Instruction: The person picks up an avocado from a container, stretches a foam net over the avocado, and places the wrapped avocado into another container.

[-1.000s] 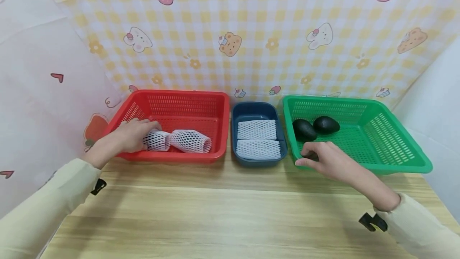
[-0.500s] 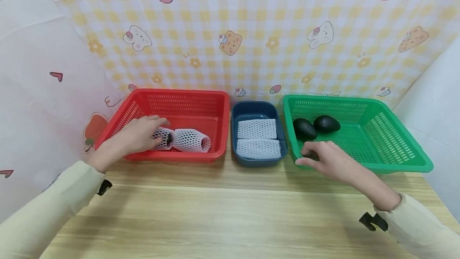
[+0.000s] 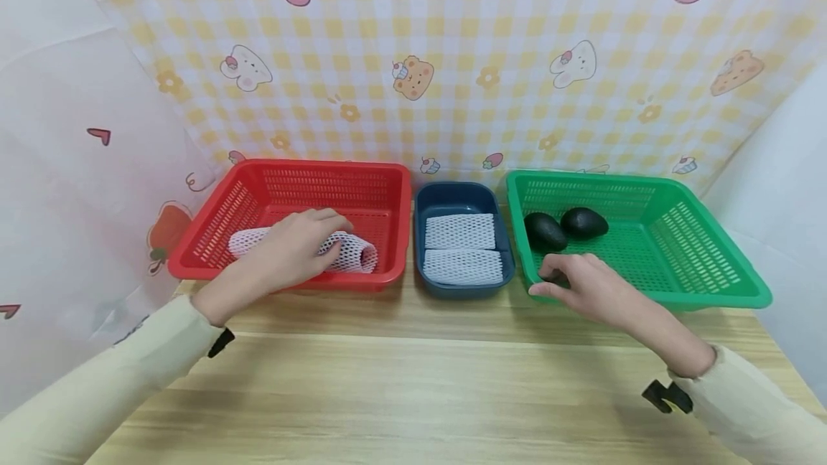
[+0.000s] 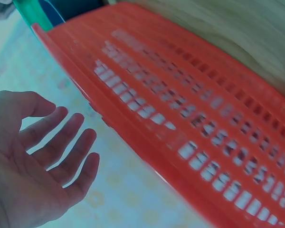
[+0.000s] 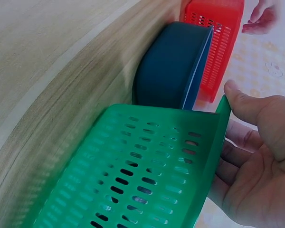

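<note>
Beside a smooth blue tub [image 3: 460, 196], my right hand [image 3: 586, 287] grips the slotted green basket [image 3: 701, 246]. My left hand [image 3: 292, 246] hangs loose.

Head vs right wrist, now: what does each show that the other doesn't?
Head only: the two white mesh sleeves inside the blue bin, plus a clear look at two dark fruits in the green basket.

Right wrist only: the palm side of the right hand.

Both: red basket, blue bin, green basket, left hand, wooden tabletop, patterned backdrop.
</note>
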Action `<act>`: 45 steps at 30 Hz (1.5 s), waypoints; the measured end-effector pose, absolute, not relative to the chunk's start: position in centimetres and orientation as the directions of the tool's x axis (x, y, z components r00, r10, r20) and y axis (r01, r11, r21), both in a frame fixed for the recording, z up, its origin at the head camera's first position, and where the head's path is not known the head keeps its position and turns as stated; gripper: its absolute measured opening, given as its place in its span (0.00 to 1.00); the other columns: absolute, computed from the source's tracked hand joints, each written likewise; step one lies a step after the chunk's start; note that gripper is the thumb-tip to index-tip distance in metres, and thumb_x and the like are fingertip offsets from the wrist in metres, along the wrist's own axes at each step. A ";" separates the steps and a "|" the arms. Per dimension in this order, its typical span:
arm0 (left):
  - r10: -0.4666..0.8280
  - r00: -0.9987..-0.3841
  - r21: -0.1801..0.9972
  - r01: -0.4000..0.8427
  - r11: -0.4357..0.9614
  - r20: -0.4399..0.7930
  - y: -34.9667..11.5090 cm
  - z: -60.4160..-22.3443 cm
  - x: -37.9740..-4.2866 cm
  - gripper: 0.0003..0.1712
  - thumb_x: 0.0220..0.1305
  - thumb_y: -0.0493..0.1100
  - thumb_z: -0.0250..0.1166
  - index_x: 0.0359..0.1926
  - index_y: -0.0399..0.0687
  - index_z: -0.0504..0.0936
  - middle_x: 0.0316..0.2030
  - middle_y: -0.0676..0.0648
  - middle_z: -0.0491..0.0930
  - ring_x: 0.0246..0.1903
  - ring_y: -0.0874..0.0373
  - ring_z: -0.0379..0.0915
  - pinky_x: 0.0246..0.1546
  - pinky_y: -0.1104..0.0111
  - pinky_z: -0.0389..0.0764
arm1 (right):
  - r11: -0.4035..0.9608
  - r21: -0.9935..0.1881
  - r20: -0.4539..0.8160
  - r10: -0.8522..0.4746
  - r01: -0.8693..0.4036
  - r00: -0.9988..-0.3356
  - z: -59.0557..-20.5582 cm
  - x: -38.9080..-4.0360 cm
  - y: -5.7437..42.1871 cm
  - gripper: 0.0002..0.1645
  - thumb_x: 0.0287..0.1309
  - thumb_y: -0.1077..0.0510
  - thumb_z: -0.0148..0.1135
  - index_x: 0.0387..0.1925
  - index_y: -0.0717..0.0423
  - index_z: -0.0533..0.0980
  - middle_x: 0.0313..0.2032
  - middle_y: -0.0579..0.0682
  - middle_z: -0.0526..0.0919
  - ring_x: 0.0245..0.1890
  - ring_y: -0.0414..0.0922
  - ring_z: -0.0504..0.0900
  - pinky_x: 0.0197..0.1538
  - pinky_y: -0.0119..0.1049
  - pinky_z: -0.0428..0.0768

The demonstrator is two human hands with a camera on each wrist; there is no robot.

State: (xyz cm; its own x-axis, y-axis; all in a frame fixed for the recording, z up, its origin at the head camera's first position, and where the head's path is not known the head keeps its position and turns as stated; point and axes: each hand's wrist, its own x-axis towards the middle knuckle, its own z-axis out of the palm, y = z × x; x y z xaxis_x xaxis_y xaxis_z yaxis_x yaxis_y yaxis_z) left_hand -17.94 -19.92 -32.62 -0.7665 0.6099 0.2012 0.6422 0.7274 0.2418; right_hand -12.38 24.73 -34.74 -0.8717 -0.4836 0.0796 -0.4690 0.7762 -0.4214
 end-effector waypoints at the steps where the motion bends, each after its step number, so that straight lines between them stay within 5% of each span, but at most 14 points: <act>1: 0.617 -0.759 0.247 0.651 0.718 0.208 -19.5 -32.6 -17.8 0.19 0.61 0.40 0.73 0.54 0.44 0.84 0.49 0.46 0.83 0.44 0.50 0.80 0.44 0.53 0.83 | 0.777 -0.420 0.079 -0.483 -0.469 -0.872 -34.7 -12.4 24.7 0.09 0.61 0.56 0.73 0.33 0.52 0.78 0.24 0.37 0.75 0.19 0.38 0.68 0.26 0.33 0.71; 12: 0.683 -0.678 0.262 0.735 0.625 0.273 -15.3 -33.2 -16.2 0.28 0.51 0.45 0.81 0.53 0.47 0.84 0.44 0.48 0.82 0.39 0.55 0.79 0.38 0.61 0.85 | 0.779 -0.405 0.094 -0.486 -0.479 -0.869 -34.7 -12.2 24.6 0.09 0.61 0.54 0.72 0.34 0.53 0.79 0.24 0.37 0.76 0.19 0.37 0.68 0.26 0.33 0.72; 21: 0.682 -0.709 0.273 0.702 0.658 0.182 -14.4 -34.0 -15.7 0.28 0.53 0.50 0.80 0.53 0.48 0.83 0.41 0.49 0.82 0.32 0.59 0.77 0.34 0.69 0.82 | 0.781 -0.393 0.100 -0.488 -0.485 -0.867 -34.8 -12.3 24.6 0.09 0.61 0.54 0.73 0.34 0.53 0.80 0.25 0.37 0.78 0.19 0.36 0.69 0.27 0.34 0.74; 45: 0.667 -0.731 0.319 0.673 0.668 0.145 -13.9 -34.2 -15.9 0.19 0.53 0.48 0.81 0.41 0.45 0.84 0.31 0.50 0.83 0.28 0.59 0.77 0.35 0.69 0.82 | 0.781 -0.401 0.015 -0.518 -0.479 -0.855 -33.8 -12.6 24.5 0.09 0.62 0.54 0.72 0.32 0.52 0.79 0.21 0.38 0.76 0.19 0.37 0.70 0.27 0.33 0.73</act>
State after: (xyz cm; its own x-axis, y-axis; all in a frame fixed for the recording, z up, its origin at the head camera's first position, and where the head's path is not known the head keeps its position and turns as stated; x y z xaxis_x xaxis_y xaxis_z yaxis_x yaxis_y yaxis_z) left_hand -15.92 -13.92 -34.22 -0.7307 0.6671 0.1452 0.6728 0.6677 0.3186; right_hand -12.61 24.53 -33.84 -0.8554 -0.5178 0.0145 -0.4794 0.7806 -0.4011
